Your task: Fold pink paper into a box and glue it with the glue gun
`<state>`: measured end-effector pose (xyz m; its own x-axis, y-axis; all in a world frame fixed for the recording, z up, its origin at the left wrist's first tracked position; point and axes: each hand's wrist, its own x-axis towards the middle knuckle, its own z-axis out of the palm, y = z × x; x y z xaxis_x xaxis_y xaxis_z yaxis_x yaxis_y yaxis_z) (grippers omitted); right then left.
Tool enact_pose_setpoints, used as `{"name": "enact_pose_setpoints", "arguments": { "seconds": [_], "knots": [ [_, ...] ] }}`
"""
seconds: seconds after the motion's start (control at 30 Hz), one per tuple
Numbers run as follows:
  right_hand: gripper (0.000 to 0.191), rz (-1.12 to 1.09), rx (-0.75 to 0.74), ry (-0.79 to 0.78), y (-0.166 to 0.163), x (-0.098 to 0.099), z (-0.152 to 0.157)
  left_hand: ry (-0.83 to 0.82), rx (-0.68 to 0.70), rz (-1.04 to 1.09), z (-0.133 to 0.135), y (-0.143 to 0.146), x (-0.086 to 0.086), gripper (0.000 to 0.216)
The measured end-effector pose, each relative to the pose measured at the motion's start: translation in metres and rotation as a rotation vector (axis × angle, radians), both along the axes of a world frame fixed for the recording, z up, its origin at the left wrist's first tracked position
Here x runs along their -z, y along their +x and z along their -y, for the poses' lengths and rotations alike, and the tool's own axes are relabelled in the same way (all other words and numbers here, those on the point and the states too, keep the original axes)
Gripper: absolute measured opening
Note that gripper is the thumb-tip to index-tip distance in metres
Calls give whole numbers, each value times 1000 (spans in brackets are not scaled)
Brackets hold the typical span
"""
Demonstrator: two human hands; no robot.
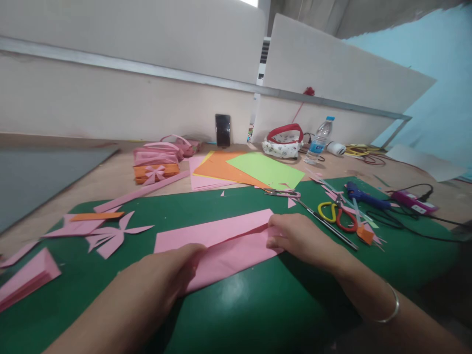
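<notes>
A folded sheet of pink paper lies at a slant over the green mat, its near layer standing slightly off the far one. My left hand grips its left end, with the thumb on top and the other fingers mostly hidden. At the right end, my right hand pinches the near layer between thumb and fingers. Left of the paper lies a pink flower-shaped cutout. Scissors with yellow and red handles and a pen rest to the right.
Orange and green sheets are stacked behind the mat. Small pink paper bags stand back left. A phone leans on the partition. Further right are a water bottle, a blue glue gun and black cables.
</notes>
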<state>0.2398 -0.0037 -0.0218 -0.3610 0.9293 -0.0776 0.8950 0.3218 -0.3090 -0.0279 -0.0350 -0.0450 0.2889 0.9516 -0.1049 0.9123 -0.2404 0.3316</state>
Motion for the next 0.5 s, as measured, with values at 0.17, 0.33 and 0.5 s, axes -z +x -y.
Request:
{"name": "enact_pose_setpoints", "arguments": {
  "seconds": [0.17, 0.33, 0.5],
  "knots": [
    [12, 200, 118, 203, -7, 11, 12, 383, -40, -216, 21, -3, 21, 34],
    [10, 204, 22, 671, -23, 29, 31, 721, 113, -195, 31, 22, 20, 27],
    [14, -34, -304, 672, -45, 45, 57, 365, 320, -89, 36, 38, 25, 32]
  ]
}}
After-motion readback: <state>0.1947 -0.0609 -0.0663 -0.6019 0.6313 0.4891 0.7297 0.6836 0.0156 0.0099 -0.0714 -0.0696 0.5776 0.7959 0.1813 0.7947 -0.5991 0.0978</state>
